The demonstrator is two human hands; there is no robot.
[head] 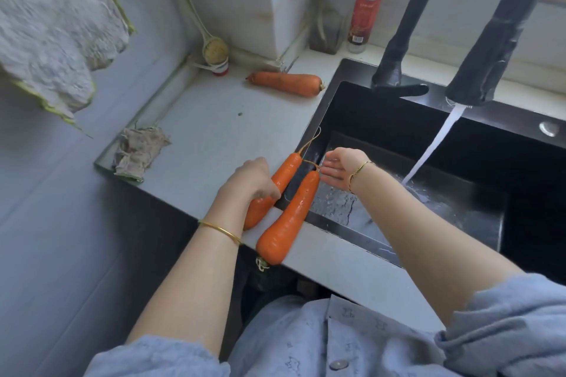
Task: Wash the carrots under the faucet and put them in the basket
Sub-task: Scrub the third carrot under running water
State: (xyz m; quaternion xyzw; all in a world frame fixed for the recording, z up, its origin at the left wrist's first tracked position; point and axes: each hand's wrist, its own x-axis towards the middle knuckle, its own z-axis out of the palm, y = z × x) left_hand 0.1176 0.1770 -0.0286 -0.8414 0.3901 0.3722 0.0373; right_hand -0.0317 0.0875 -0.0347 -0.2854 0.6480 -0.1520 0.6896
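Observation:
Two orange carrots lie side by side across the black sink's (346, 101) left rim, tips pointing at the basin. My left hand (248, 177) grips the left carrot (288, 171) around its middle. The right carrot (291, 217) rests on the counter edge with its leafy end hanging over the front. My right hand (340, 168) hovers over the sink, wet, fingers straight, fingertips close to that carrot's thin tip. A third carrot (286, 84) lies at the back of the counter. The black faucet (484, 70) runs a water stream (428, 156) into the sink, to the right of my right hand.
A black rectangular insert (477, 223) sits inside the sink, wet. A crumpled rag (137, 151) lies at the counter's left edge. A long-handled brush (214, 49), a red-labelled bottle (366, 9) and a glass jar (326, 30) stand at the back. A cloth (52, 30) hangs at the upper left.

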